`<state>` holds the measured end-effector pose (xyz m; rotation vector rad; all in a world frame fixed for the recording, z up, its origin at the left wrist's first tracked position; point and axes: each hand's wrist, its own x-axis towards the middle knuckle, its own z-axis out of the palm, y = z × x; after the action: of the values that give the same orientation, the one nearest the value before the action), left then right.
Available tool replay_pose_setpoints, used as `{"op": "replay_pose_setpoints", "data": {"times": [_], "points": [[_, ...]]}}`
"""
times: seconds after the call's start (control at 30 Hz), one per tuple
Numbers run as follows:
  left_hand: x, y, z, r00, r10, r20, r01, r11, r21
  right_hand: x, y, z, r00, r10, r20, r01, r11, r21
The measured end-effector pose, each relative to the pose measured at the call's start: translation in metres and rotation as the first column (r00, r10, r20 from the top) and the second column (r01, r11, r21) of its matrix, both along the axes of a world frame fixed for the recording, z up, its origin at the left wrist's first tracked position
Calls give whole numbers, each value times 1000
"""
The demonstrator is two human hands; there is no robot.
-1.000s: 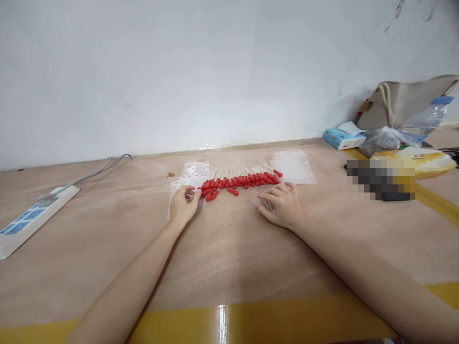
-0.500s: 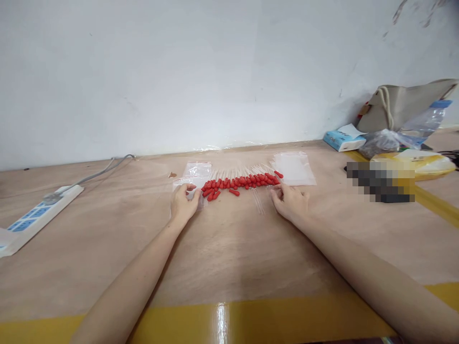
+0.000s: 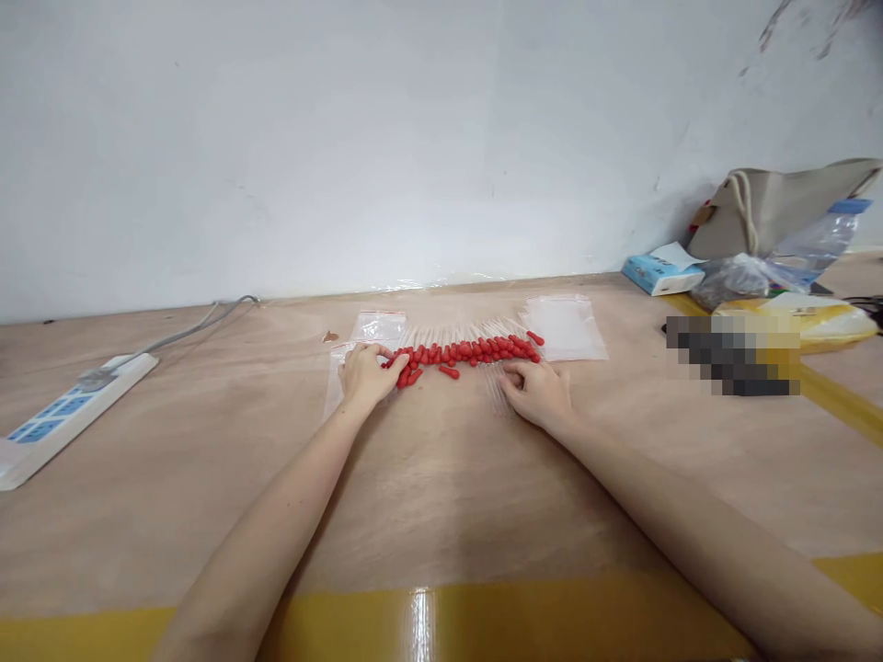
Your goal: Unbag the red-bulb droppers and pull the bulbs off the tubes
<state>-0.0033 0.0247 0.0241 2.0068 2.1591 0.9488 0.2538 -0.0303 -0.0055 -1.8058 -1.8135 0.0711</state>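
Two bare hands at a wood-patterned table (image 3: 428, 487), seen from the head. A row of red bulbs (image 3: 465, 350) runs across the centre of the frame; pale, slender sticks (image 3: 441, 335) fan out behind it towards the wall (image 3: 345, 138). The left hand (image 3: 369, 372) is at the row's left end, thumb and fingers drawn together against the bulbs; whether one is pinched cannot be told. The right hand (image 3: 538, 393), below the row's right end, has its fingers curled beside a bundle of clear slender tubes (image 3: 494, 391); whether it grips any cannot be told. One loose bulb (image 3: 449, 372) lies just in front of the row, between the hands. The left hand partly covers a clear bag (image 3: 336, 391); a red-edged clear bag (image 3: 381, 325) lies behind it, and translucent bags (image 3: 569, 328) lie right of the row. Left of frame: a power strip (image 3: 83, 418) with a grey cable (image 3: 197, 327). Right of frame, well apart from the hands: a blue tissue pack (image 3: 659, 276), a beige tote bag (image 3: 793, 207), a blue-capped bottle (image 3: 828, 239), a yellow packet (image 3: 820, 317) and a dark, pixelated object. Yellow tape (image 3: 359, 625) crosses the lower edge.
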Motion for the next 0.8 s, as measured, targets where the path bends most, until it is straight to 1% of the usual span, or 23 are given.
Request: {"op": "replay_pose_setpoints", "data": {"times": [0.1,0.27,0.37,0.47,0.53,0.6,0.67,0.73,0.8], "points": [[2,2,-1,999,40,3,-40,999,-3,0,1,-1,1000,2,-25,-1,1000,11],[4,4,-4,999,37,16,-38,996,79,2,1,-4,998,-22,-66,24,999,25],[3,3,-1,998,60,37,-63,993,102,2,1,-5,996,-33,-79,35,999,24],[1,-1,5,993,60,104,-78,981,179,3,1,-7,993,-34,-115,42,996,74],[0,-9,7,991,-28,132,-9,962,272,5,2,-9,989,-41,-143,58,991,118],[1,-21,5,976,-191,103,144,926,348,6,3,-11,984,-39,-174,70,982,174],[2,-37,-1,932,-360,45,322,877,357,7,2,-10,982,2,-191,49,965,259],[4,-53,-9,883,-469,10,442,838,320,6,-2,-7,986,88,-141,-32,934,356],[6,-64,-16,852,-523,-7,504,816,282,2,-8,-2,981,195,-4,-176,894,413]]}}
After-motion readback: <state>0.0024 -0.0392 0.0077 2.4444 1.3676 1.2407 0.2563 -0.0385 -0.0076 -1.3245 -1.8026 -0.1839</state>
